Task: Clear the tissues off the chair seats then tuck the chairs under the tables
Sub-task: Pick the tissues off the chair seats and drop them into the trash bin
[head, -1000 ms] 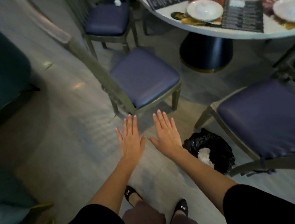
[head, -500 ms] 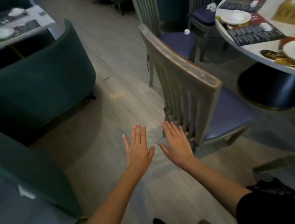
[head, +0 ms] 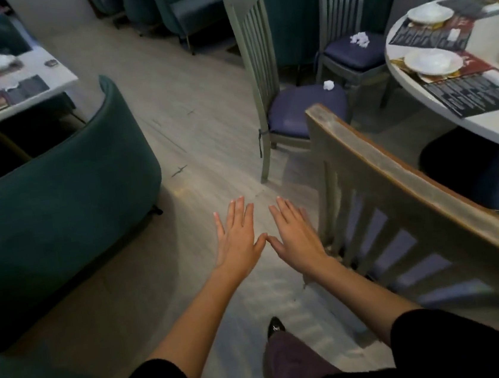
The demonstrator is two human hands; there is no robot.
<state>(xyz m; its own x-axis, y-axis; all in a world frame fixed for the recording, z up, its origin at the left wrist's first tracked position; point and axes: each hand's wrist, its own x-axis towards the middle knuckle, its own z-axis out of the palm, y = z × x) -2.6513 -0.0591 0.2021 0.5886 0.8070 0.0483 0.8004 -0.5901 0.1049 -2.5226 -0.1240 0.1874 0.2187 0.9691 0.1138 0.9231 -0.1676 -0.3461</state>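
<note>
My left hand [head: 237,238] hovers flat over the floor, fingers spread apart and holding nothing. My right hand [head: 296,235] is beside it, equally flat and empty, thumb tips of the two almost touching.

Well to the left of my left hand stands a green sofa [head: 65,191] and, beyond it, a rectangular table [head: 29,99] set with plates.

Ahead of both hands and slightly right stands the middle chair [head: 263,72], pulled out from the round table [head: 482,118]. A small crumpled tissue [head: 328,85] lies at the far edge of its blue seat. Farther ahead and right, a second chair [head: 344,19] carries a larger tissue wad [head: 359,39] on its seat.

Just right of my right hand is the near chair [head: 396,178], its backrest close to my wrist. No tissue is visible on the part of its seat showing through the slats.

Procedure, as I judge it: step forward, reach with the right hand over the middle chair's seat, and pinch the small tissue with the fingertips so it lifts whole. Then grip the backrest top with both hands and push straight toward the table.

Obstruction: the near chair's backrest stands between my right hand and the tissues. I should pass along the open floor on its left side.
</note>
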